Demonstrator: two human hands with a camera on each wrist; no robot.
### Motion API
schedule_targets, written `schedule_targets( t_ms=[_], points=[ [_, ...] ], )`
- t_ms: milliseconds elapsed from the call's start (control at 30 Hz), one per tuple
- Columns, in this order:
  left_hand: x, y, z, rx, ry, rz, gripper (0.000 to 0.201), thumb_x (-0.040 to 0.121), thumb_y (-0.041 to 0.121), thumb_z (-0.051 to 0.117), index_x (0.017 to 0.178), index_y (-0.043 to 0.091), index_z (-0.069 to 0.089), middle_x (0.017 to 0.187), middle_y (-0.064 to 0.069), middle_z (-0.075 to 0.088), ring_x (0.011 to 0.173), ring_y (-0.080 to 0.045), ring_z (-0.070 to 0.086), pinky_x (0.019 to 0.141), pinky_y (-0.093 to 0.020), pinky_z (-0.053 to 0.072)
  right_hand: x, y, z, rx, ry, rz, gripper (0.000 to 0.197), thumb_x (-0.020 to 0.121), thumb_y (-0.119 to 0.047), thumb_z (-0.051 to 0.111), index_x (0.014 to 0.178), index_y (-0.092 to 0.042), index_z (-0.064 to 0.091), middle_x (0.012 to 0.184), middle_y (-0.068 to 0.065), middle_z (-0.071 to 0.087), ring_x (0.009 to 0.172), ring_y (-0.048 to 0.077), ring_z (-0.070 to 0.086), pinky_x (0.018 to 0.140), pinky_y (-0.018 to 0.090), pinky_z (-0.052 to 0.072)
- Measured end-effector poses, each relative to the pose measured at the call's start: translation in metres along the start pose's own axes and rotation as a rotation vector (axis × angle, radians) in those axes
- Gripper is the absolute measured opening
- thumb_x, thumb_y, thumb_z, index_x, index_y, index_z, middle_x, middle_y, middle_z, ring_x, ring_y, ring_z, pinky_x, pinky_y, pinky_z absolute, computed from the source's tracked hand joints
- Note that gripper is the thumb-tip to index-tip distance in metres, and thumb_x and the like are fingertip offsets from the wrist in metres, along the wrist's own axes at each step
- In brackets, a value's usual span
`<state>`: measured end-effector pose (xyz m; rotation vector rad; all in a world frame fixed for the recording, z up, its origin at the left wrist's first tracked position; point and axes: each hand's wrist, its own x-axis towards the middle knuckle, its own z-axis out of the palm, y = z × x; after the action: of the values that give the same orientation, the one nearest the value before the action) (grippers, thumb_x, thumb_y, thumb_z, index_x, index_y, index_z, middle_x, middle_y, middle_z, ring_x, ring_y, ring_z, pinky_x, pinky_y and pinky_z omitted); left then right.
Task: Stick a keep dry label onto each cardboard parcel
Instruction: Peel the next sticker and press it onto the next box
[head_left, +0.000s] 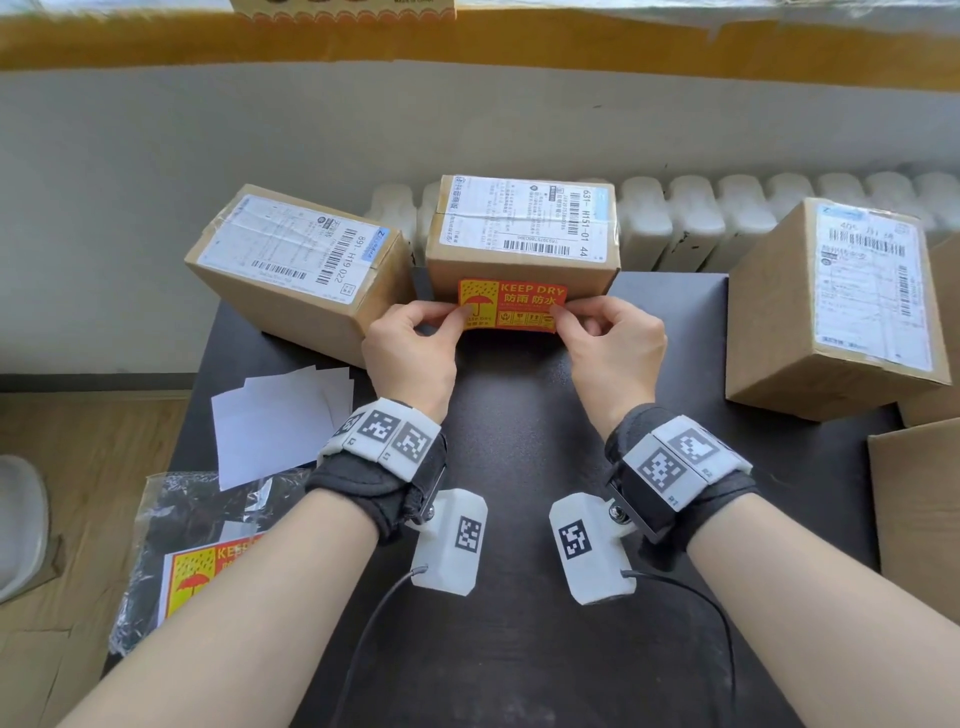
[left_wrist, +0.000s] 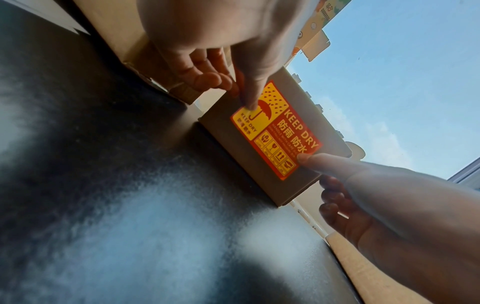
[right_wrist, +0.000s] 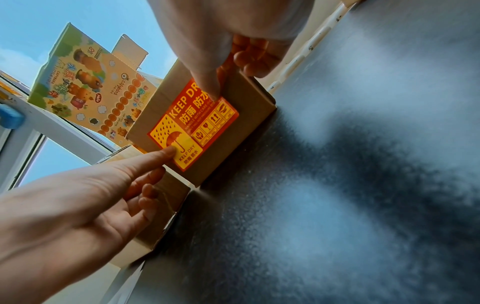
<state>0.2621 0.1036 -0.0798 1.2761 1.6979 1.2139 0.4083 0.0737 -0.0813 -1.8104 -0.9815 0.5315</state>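
A red and yellow keep dry label (head_left: 511, 304) (left_wrist: 278, 131) (right_wrist: 192, 127) lies against the front face of the middle cardboard parcel (head_left: 524, 218) (left_wrist: 285, 185) (right_wrist: 246, 98). My left hand (head_left: 410, 353) (left_wrist: 221, 41) (right_wrist: 78, 195) pinches the label's left end, thumb on the umbrella picture. My right hand (head_left: 613, 348) (left_wrist: 389, 195) (right_wrist: 228, 30) pinches its right end, thumb on the print. A second parcel (head_left: 296, 270) sits to the left and a third (head_left: 831, 312) stands at the right; no keep dry label shows on either.
All stands on a black table (head_left: 519, 415). A plastic bag of spare labels (head_left: 192, 571) and white backing sheets (head_left: 275, 415) lie at the left edge. Flat cardboard (head_left: 919, 493) sits at the right edge. A white radiator (head_left: 701, 218) runs behind.
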Motion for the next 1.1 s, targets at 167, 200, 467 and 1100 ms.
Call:
schedule_targets(
  t_ms=[167,200,467,1100],
  points=[
    [0.003,0.0,0.002,0.006,-0.009,0.0,0.014,0.075,0.028,0.076,0.08,0.015,0.076,0.079,-0.006,0.07,0.069,-0.018,0.062,0.075,-0.035,0.053,0.002,-0.001,0.001,-0.007,0.022,0.013,0.009,0.08,-0.025,0.071,0.076,-0.017,0.073,0.048,-0.013,0.041,0.05,0.008,0.041,0.06,0.02,0.036],
    [0.004,0.0,0.002,0.006,-0.01,-0.002,0.014,0.075,0.028,0.076,0.08,0.015,0.076,0.079,-0.006,0.071,0.069,-0.018,0.062,0.075,-0.035,0.053,0.002,-0.001,0.002,-0.012,0.026,0.009,0.009,0.08,-0.025,0.071,0.076,-0.017,0.073,0.048,-0.013,0.041,0.05,0.008,0.041,0.059,0.019,0.035],
    [0.007,-0.001,0.005,0.022,-0.01,-0.005,0.018,0.076,0.03,0.075,0.081,0.014,0.076,0.079,-0.006,0.071,0.073,-0.02,0.063,0.076,-0.034,0.052,0.0,-0.002,0.006,-0.01,0.053,0.02,0.01,0.08,-0.026,0.07,0.078,-0.017,0.073,0.05,-0.013,0.043,0.052,0.006,0.043,0.059,0.018,0.034],
    [0.007,0.0,0.007,0.087,-0.013,-0.018,0.022,0.077,0.023,0.075,0.092,0.008,0.068,0.084,-0.004,0.071,0.074,-0.012,0.061,0.076,-0.023,0.048,0.002,0.006,0.007,-0.027,0.116,0.045,0.026,0.075,-0.031,0.075,0.089,-0.016,0.06,0.07,-0.007,0.048,0.068,0.012,0.048,0.063,0.019,0.033]
  ],
)
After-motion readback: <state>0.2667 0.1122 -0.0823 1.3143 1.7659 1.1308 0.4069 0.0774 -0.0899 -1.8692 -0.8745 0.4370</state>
